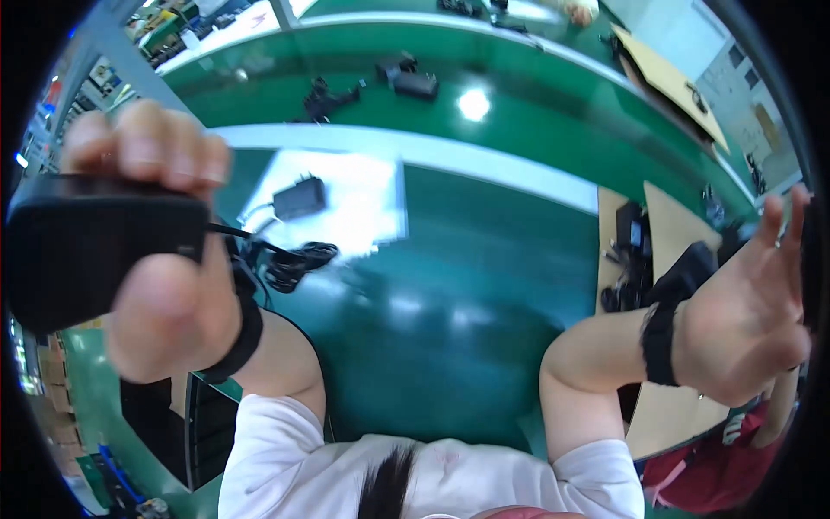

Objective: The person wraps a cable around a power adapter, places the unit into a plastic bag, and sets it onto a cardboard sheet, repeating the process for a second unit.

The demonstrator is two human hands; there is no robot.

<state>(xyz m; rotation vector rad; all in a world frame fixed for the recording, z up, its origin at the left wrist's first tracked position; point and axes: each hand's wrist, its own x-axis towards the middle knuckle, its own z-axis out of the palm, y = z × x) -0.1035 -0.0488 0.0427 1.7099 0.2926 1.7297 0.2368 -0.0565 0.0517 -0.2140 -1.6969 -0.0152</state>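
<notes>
My left hand (169,294) is raised at the left, wrapped round a black power adapter (82,246) with the thumb on its near side and the fingers over its top. A thin black cord runs from behind it to a tied cable bundle (298,264). On a shiny white sheet (367,195) beyond lies a second dark adapter (298,197). Up at the right, my right hand (739,307) has its fingers stretched out and holds nothing visible. It hovers above a cardboard box (655,203) containing black adapters and cables. Black bands circle both wrists.
The green table (450,285) ends at a pale ledge (450,156). Beyond it, a green conveyor-like surface (527,112) carries several black adapters (415,84). A dark open container (207,432) stands at lower left. Someone in red clothing (709,471) is at lower right.
</notes>
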